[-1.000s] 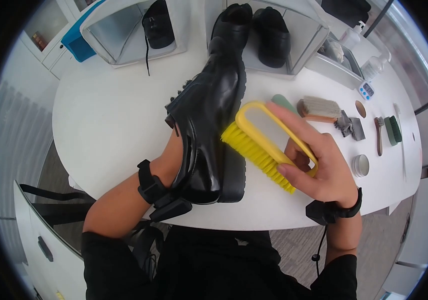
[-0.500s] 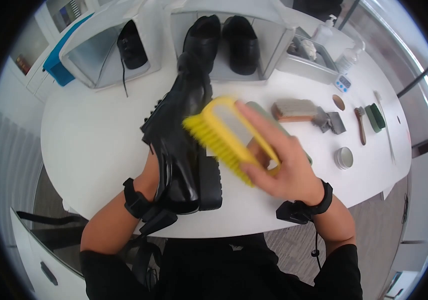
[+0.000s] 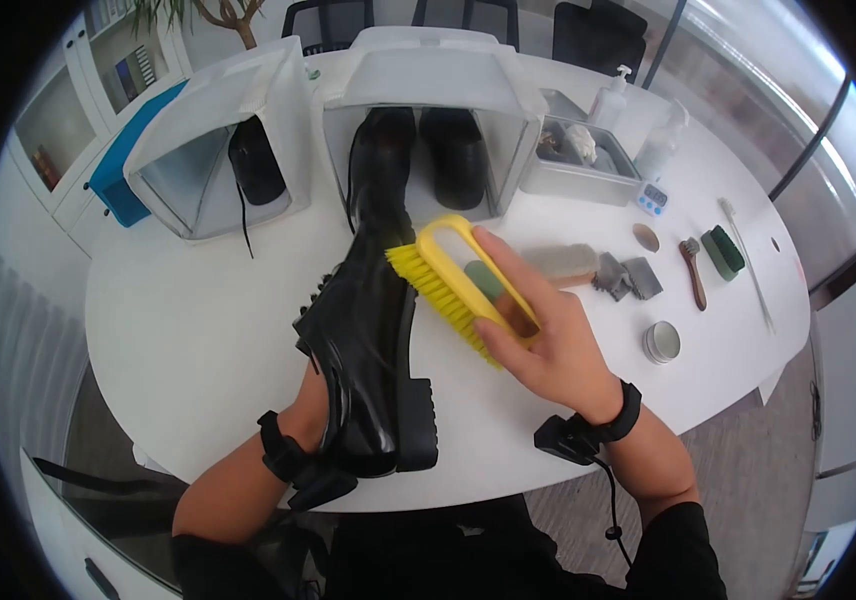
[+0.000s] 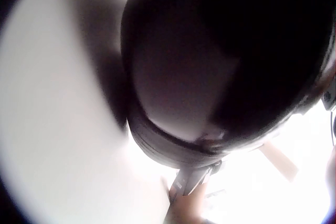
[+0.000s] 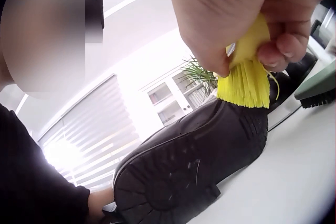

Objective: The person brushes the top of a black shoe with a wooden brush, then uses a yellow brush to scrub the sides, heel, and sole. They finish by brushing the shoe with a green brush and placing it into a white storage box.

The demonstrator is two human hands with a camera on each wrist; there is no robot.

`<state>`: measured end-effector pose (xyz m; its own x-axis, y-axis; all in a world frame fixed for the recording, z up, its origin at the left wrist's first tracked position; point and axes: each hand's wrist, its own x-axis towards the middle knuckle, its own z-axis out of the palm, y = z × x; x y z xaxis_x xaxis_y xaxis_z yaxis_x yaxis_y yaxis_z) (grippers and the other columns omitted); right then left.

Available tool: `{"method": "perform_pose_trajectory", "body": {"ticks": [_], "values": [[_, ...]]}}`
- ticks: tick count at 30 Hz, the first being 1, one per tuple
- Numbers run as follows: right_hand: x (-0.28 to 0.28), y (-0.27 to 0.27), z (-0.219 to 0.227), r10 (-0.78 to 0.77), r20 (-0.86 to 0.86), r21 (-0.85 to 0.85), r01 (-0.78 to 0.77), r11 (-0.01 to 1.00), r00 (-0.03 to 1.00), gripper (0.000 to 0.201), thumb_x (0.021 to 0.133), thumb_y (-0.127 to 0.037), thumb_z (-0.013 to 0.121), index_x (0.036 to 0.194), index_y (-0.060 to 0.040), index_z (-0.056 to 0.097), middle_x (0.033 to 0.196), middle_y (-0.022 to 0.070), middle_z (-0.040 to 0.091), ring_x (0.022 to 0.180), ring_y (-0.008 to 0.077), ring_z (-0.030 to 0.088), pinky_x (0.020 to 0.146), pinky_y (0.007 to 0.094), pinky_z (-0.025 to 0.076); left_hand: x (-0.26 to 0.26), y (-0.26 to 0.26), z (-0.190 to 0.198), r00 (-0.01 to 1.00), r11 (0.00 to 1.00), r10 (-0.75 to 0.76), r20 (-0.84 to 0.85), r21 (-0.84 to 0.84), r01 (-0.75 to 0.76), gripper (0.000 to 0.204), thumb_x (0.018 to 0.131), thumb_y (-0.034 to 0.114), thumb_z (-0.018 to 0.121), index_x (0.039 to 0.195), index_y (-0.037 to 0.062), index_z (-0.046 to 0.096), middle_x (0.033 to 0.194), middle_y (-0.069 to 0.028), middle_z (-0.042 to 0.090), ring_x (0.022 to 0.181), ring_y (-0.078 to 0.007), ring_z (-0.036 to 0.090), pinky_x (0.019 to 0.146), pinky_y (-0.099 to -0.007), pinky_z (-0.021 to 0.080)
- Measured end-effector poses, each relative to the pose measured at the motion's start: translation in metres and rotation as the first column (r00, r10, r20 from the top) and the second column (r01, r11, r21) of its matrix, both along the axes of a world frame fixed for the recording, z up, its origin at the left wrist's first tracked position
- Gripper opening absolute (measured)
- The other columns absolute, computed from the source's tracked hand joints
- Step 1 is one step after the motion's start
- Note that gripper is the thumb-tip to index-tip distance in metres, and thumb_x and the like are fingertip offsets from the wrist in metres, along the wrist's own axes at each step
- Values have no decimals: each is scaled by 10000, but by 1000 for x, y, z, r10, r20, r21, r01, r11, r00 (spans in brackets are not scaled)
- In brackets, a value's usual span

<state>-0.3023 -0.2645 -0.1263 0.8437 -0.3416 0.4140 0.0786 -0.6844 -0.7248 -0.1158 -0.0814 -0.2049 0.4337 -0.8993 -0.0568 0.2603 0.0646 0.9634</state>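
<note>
A glossy black lace-up shoe lies on its side along the near part of the white table, its chunky heel towards me and the sole facing right. My left wrist comes in at the shoe's left side; the hand itself is hidden by the shoe. My right hand grips a yellow scrub brush by its looped handle, thumb on the near side. Its yellow bristles meet the front part of the shoe in the right wrist view. Dark shoe leather fills most of the left wrist view.
Two white storage boxes stand behind, one with a pair of black shoes, the other with one shoe. To the right lie a wooden brush, a green brush, a small-headed brush, a round tin and a timer.
The yellow brush, in my right hand, has moved along the shoe from its middle towards the toe. The head view has tilted up, showing more of the far table.
</note>
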Motion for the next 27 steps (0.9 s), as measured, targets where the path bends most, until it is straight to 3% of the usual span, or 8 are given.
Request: {"method": "perform_pose_trajectory", "body": {"ticks": [2, 4, 7, 11, 14, 16, 22, 27], "values": [[-2, 6, 6, 4, -51, 35, -2, 999, 999, 782, 887, -48, 725, 1584, -178, 394, 1354, 164, 654, 721, 292, 687, 710, 315, 561, 0, 3, -4, 1000, 1000, -4, -7, 25, 4, 356, 1121, 268, 430, 1377, 31, 501, 1210, -87, 611, 1043, -178, 662, 905, -343, 594], [-3, 13, 9, 29, -88, 59, -24, 998, 996, 775, 884, -65, 750, 1575, -160, 413, 1360, 151, 653, 702, 277, 667, 707, 303, 552, 5, 3, -16, 938, 997, -65, -340, -53, 49, 341, 1116, 238, 441, 1383, 33, 493, 1210, -89, 608, 1023, -180, 665, 876, -344, 605], [0, 13, 6, 158, -58, 33, -156, 987, 986, 777, 888, -70, 758, 1578, -167, 413, 1337, 124, 662, 673, 205, 609, 691, 280, 532, 5, 4, -12, 901, 992, -113, -420, -100, 77, 330, 1114, 212, 440, 1386, 31, 488, 1207, -95, 608, 1023, -181, 663, 873, -340, 607], [4, -4, 0, -66, -60, 104, 72, 992, 996, 765, 903, -78, 749, 1582, -169, 409, 1216, 127, 695, 680, 161, 583, 697, 262, 531, 2, 4, -5, 921, 992, -121, -369, -67, 103, 332, 1116, 211, 430, 1388, 29, 487, 1208, -96, 607, 1035, -182, 658, 885, -342, 603], [0, 4, 4, -69, -91, 69, 76, 995, 993, 761, 903, -76, 747, 1580, -170, 412, 1284, 149, 675, 717, 187, 633, 728, 272, 545, 2, 3, -5, 930, 996, -93, -357, -22, 91, 338, 1115, 200, 432, 1402, 27, 473, 1217, -101, 601, 1054, -185, 650, 889, -344, 601], [2, 10, 4, -18, -50, 33, 19, 999, 999, 757, 902, -71, 744, 1577, -168, 415, 1347, 169, 655, 755, 214, 681, 754, 291, 561, 2, 3, -14, 997, 997, -56, -55, -54, 53, 341, 1111, 189, 442, 1412, 29, 458, 1223, -107, 591, 1051, -189, 646, 885, -347, 603], [6, 1, -2, -68, -44, 58, 70, 996, 997, 746, 911, -67, 730, 1577, -157, 407, 1360, 204, 640, 899, 267, 745, 843, 295, 579, 6, 2, -17, 912, 995, -97, -399, -30, 93, 360, 1116, 197, 434, 1437, 33, 436, 1262, -100, 578, 1054, -186, 633, 891, -338, 595], [2, 10, 0, -81, -59, 20, 82, 996, 995, 747, 917, -49, 716, 1584, -158, 398, 1311, 184, 671, 861, 231, 727, 815, 293, 578, 1, 2, -18, 967, 998, -57, -247, -19, 54, 368, 1127, 252, 402, 1429, 50, 459, 1248, -85, 589, 1061, -186, 637, 912, -344, 580]]}}
